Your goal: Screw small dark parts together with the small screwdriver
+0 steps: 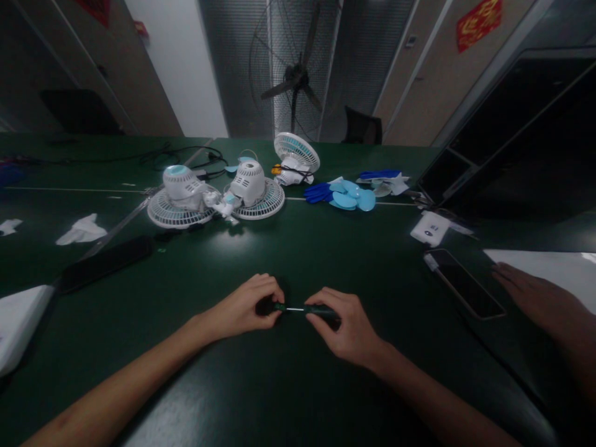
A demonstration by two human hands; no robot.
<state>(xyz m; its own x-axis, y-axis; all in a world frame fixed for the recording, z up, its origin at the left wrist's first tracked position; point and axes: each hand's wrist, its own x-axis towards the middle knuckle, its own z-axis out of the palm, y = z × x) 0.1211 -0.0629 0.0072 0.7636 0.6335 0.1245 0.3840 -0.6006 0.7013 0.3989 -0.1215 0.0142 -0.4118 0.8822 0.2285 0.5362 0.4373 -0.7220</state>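
Observation:
Over the green table, my right hand (347, 320) is closed around the dark handle of a screwdriver (295, 309). Its thin metal shaft points left, toward my left hand (254, 304). The left fingers pinch a small dark green piece (279, 307) at the far end of the shaft. Much of that piece is hidden by the fingers, so its kind is unclear. Both hands are level with each other, a short shaft length apart.
Small white fans (251, 186) lie farther back, near blue fan blades (349, 195) and a blue glove (319, 192). A phone (465, 284) lies right, beside another person's hand (535, 295). A black elongated object (107, 264) and white box (21, 323) are left.

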